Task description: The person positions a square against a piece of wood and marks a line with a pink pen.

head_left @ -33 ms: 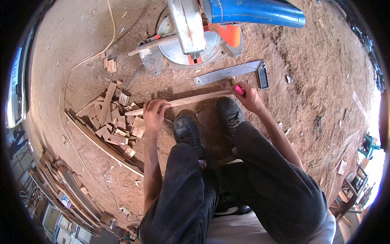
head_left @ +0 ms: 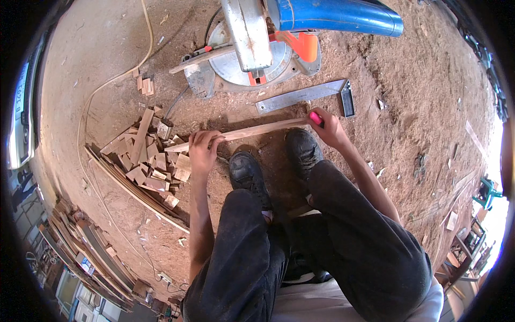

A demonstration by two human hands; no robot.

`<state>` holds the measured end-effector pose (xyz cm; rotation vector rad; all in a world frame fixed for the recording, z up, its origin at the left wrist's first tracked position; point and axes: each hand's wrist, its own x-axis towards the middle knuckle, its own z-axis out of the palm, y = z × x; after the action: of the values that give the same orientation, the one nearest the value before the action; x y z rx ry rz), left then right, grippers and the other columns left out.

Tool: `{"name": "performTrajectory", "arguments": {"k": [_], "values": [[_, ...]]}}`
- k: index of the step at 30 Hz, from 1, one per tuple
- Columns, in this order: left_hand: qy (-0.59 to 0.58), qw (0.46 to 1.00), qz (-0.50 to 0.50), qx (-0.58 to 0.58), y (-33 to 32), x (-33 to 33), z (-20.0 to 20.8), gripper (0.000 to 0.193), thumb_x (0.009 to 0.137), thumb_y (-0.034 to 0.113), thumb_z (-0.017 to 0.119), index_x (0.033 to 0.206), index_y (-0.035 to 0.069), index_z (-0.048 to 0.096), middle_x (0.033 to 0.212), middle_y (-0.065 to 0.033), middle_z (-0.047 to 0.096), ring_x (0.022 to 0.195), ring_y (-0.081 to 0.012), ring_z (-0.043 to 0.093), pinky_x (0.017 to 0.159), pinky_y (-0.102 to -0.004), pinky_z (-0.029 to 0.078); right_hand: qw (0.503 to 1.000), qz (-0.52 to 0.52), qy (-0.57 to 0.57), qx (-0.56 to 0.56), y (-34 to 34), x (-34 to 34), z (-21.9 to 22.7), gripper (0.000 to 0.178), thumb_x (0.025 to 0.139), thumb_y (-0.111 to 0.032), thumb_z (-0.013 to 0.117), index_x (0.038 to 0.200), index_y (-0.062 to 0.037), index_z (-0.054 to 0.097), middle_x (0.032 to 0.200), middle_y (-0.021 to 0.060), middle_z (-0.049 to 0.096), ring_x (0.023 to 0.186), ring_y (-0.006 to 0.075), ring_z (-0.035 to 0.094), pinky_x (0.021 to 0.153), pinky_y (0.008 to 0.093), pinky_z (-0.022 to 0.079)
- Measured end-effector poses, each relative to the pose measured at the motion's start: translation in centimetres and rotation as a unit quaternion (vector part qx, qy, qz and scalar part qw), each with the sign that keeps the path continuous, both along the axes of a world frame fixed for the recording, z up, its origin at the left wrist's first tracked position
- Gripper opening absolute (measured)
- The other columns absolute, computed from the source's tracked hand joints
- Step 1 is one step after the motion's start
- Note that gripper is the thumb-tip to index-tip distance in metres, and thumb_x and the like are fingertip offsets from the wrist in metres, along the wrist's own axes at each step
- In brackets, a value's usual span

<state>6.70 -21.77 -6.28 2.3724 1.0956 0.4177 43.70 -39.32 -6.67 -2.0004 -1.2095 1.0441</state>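
A long, narrow wooden strip [head_left: 263,129] runs across in front of my shoes, its right end slightly farther away than its left. Near its left end, my left hand [head_left: 203,150] grips it with fingers bent over the wood. My right hand [head_left: 328,129] is closed at the other end, around a small bright pink object [head_left: 316,118] with a dark part; its kind is hard to make out. Just beyond the strip lies a metal try square [head_left: 303,95] with a dark handle [head_left: 347,102].
A miter saw [head_left: 249,59] with a blue tube [head_left: 338,17] stands ahead. Wood offcuts [head_left: 153,161] are heaped at the left beside long boards [head_left: 134,188]. A cable [head_left: 90,99] curves over the dusty ground. More planks [head_left: 91,252] lie at the lower left.
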Motion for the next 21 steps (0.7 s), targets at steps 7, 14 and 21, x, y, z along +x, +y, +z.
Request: {"name": "performTrajectory", "arguments": {"k": [7, 14, 21], "values": [[0.035, 0.997, 0.061, 0.012, 0.8, 1.6, 1.3, 0.023, 0.085, 0.015, 0.078, 0.108, 0.012, 0.074, 0.115, -0.0049, 0.067, 0.106, -0.0302, 0.062, 0.102, -0.0460, 0.044, 0.996, -0.057, 0.050, 0.045, 1.3, -0.8, 0.9, 0.028, 0.092, -0.013, 0.069, 0.117, -0.0027, 0.063, 0.088, 0.0115, 0.067, 0.073, 0.0211, 0.064, 0.066, 0.0336, 0.051], [-0.135, 0.976, -0.006, -0.173, -0.7, 6.9, 5.1, 0.031, 0.088, 0.010, 0.077, 0.119, 0.011, 0.072, 0.124, -0.0080, 0.066, 0.107, -0.0267, 0.066, 0.094, -0.0391, 0.054, 0.817, -0.115, 0.564, -0.035, 4.0, -2.8, 9.1, 0.041, 0.104, -0.024, 0.047, 0.131, 0.0043, 0.054, 0.095, 0.0096, 0.063, 0.063, 0.0093, 0.053, 0.053, 0.0233, 0.041], [-0.138, 0.953, -0.096, -0.251, -3.2, 12.8, 10.1, 0.044, 0.085, 0.010, 0.078, 0.126, 0.007, 0.063, 0.113, -0.0130, 0.070, 0.105, -0.0272, 0.068, 0.091, -0.0369, 0.054, 0.812, -0.017, 0.568, -0.135, 4.3, -4.8, 10.8, 0.035, 0.109, -0.034, 0.046, 0.128, -0.0071, 0.058, 0.083, 0.0037, 0.064, 0.060, 0.0075, 0.046, 0.050, 0.0245, 0.034]]}}
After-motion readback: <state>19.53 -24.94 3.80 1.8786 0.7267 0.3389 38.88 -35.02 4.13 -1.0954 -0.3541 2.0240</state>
